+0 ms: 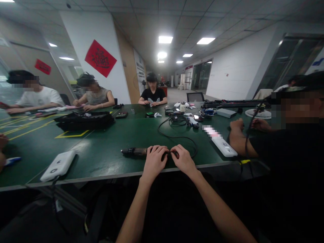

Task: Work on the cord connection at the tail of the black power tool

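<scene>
On the green table, close to its front edge, lies an electric screwdriver (134, 151) with a dark tip pointing left. My left hand (155, 160) is closed over the rear end of its body, hiding that part. Just to the right, my right hand (182, 159) pinches the black cable (195, 143) where it meets the tool's end. The fingers of both hands nearly meet there. From my right hand the cable curves back across the table to a coiled heap.
A white power bank (58, 165) lies at the left front edge, another white device (224, 146) at right. A black tray (84, 120) stands back left. Several small items crowd the table's middle back. A co-worker's arm (240, 140) rests close on the right; other people sit around.
</scene>
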The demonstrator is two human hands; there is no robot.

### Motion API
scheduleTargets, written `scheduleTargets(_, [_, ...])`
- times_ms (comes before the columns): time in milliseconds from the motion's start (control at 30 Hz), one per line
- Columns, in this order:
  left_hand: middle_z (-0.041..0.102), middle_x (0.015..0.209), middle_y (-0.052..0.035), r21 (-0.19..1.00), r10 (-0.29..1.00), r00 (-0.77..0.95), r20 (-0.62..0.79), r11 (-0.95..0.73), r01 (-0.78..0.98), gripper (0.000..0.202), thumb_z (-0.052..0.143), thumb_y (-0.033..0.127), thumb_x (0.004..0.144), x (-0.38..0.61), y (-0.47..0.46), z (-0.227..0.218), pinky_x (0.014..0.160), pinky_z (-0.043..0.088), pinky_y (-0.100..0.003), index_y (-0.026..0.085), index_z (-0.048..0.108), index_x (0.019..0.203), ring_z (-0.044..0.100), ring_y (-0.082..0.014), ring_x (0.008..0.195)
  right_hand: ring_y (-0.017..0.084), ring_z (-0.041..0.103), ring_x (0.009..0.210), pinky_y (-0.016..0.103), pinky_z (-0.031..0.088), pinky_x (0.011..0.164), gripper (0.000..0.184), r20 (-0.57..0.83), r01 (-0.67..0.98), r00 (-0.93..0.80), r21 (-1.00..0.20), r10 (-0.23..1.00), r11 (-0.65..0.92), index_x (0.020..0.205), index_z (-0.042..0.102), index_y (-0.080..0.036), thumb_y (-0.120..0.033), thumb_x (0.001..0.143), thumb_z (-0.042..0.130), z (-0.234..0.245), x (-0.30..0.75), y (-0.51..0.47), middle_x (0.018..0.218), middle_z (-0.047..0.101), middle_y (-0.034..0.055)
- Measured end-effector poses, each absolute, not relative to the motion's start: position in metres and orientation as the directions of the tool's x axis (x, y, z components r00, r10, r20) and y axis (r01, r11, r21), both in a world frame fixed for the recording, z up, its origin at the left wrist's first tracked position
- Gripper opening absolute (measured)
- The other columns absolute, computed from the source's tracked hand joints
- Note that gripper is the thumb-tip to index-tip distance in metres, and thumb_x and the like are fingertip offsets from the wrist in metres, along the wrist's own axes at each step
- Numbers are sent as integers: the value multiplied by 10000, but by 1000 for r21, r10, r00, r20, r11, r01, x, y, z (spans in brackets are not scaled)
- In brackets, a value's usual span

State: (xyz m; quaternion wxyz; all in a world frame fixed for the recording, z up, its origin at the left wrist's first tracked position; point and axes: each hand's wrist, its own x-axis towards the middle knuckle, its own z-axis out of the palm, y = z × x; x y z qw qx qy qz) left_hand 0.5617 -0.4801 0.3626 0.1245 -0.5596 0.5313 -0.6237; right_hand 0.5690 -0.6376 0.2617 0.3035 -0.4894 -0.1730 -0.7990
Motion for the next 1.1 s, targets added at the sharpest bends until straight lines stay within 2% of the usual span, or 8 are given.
scheduleTargets(167, [733, 1167, -16, -790, -736, -341, 585, -422, -444, 147, 660, 226, 971, 563, -481, 363, 1080, 353, -488, 295, 651, 1100, 585, -278, 1173, 207, 649, 949, 321, 521, 857, 134, 890, 658, -332, -18, -312, -753, 1004, 655, -246, -134, 963, 594, 262, 569, -638, 1029, 642, 41])
scheduleTargets(333, [714, 1257, 19, -805, -753, -346, 560, -395, -443, 168, 655, 212, 970, 564, -480, 364, 1102, 345, -476, 319, 662, 1099, 574, -256, 1217, 211, 652, 945, 334, 528, 859, 129, 887, 664, -333, -19, -319, -747, 991, 660, -244, -139, 959, 593, 262, 569, -637, 1035, 646, 47])
scheduleTargets(567, [723, 1220, -12, -798, -745, -346, 570, -402, -449, 174, 655, 210, 964, 565, -480, 364, 1093, 352, -490, 299, 663, 1113, 581, -269, 1200, 226, 658, 1113, 352, 541, 930, 125, 883, 678, -343, -4, -321, -735, 982, 672, -234, -146, 964, 586, 263, 570, -639, 1274, 626, 77])
scheduleTargets(767, [725, 1213, 18, -798, -748, -344, 568, -397, -453, 217, 627, 161, 971, 564, -480, 364, 1097, 346, -477, 317, 653, 1120, 580, -248, 1199, 207, 667, 1003, 333, 546, 890, 125, 886, 680, -334, -9, -321, -733, 966, 682, -237, -159, 979, 585, 263, 571, -640, 1142, 623, 60])
scheduleTargets(1100, [725, 1220, 4, -792, -743, -342, 576, -402, -460, 123, 625, 241, 1007, 565, -481, 364, 1090, 346, -476, 310, 653, 1105, 579, -254, 1193, 190, 647, 930, 311, 543, 836, 105, 881, 672, -323, -44, -345, -739, 973, 681, -232, -167, 978, 599, 261, 569, -638, 1124, 580, 53])
